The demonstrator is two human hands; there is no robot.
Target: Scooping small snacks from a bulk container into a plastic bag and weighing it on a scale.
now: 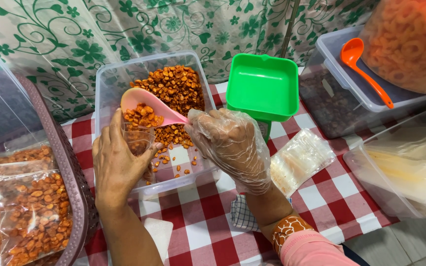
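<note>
- Nearest: red/white check cloth point(208, 231) over the table, w/ a small white pad point(159, 231) lying by the left forearm
- Left edge: mauve basket point(72, 182) holding sealed clear bags of orange-brown snack point(35, 212)
- Left hand point(117, 165), bare, fingers wrapped round a small clear bag point(138, 140), mouth of bag up, held over the near end of the clear tub point(109, 83)
- Right hand point(230, 145) in a thin plastic glove, closed on the handle of a pink scoop point(146, 106); scoop bowl loaded w/ fried kernels point(143, 117), tilted just above the bag mouth
- Tub itself: kernels point(176, 88) heaped at the far end, a few scattered at the near end
- Right of gloved hand: stack of empty clear bags point(299, 160) flat on the cloth
- Beyond that: green square tray point(263, 83), empty, on a stand
- Right side: clear box w/ pale sheets point(410, 167)
- Far right: lidded box of dark snack point(341, 88), orange ladle point(366, 69) on its lid, big bag of orange ring snacks point(410, 39) behind
- Back: green floral curtain point(75, 44)
</note>
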